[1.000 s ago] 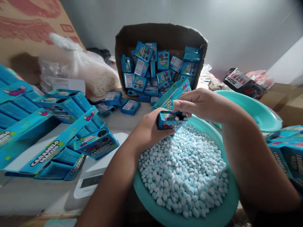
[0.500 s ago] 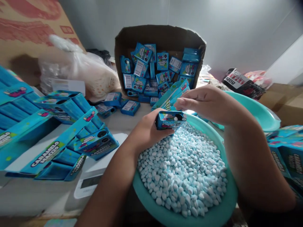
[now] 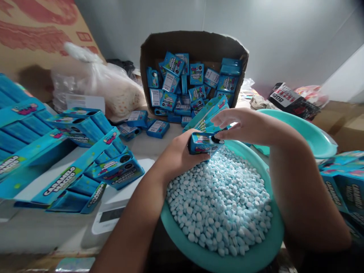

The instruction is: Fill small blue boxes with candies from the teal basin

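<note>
My left hand [image 3: 178, 155] is closed around a small blue candy box [image 3: 202, 144], held over the far rim of a teal basin [image 3: 256, 258] heaped with pale blue tablets [image 3: 222, 201]. My right hand [image 3: 241, 125] hovers just above the box's open end, fingers bent and pinched near the opening; whether anything is between the fingertips does not show. A stack of flat blue cartons [image 3: 209, 112] lies just behind my hands.
A brown cardboard box [image 3: 196, 45] full of small blue boxes stands at the back. Open blue display cartons [image 3: 71, 163] crowd the left, over a white scale [image 3: 113, 208]. A plastic bag [image 3: 113, 91] sits at the back left, and a second teal basin [image 3: 307, 132] on the right.
My right hand has dipped from above the box down to its open end, fingers spreading slightly. My left hand keeps the box nearly still.
</note>
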The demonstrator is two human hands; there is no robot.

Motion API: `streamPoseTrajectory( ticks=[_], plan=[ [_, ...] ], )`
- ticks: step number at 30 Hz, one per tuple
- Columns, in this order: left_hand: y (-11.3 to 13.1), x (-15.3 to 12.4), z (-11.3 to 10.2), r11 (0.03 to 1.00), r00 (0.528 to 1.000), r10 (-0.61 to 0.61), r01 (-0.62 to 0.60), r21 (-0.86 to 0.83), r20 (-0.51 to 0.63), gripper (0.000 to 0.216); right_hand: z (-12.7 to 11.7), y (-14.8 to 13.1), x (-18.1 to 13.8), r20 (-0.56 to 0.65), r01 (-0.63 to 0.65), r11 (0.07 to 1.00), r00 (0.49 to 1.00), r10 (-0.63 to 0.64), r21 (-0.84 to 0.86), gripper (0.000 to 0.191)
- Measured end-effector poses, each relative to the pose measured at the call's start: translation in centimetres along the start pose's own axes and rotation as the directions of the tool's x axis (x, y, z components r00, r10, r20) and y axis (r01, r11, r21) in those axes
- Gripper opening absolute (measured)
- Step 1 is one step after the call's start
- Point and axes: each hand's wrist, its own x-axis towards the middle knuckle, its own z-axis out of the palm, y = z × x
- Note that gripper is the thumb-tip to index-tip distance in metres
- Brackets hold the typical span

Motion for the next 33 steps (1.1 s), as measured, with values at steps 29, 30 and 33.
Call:
streamPoseTrajectory(
  ticks=[29,30,33],
  plan=[
    [0.3,-0.6,-0.1,0.994,0.996,0.088,-0.087,0.063,-0.024,0.042,0.8,4.9,1.8,0.544,-0.176,0.89,0.834,-0.092,0.42,0.059],
    [0.3,-0.6,-0.1,0.993,0.995,0.097,-0.095,0.068,-0.029,0.041,0.9,4.7,1.8,0.567,-0.185,0.882,0.817,-0.107,0.433,0.063],
    [0.1,-0.6,-0.1,0.993,0.993,0.09,-0.083,0.088,-0.079,0.043,1.5,3.8,1.9,0.61,-0.205,0.907,0.789,-0.07,0.368,0.068]
  ],
)
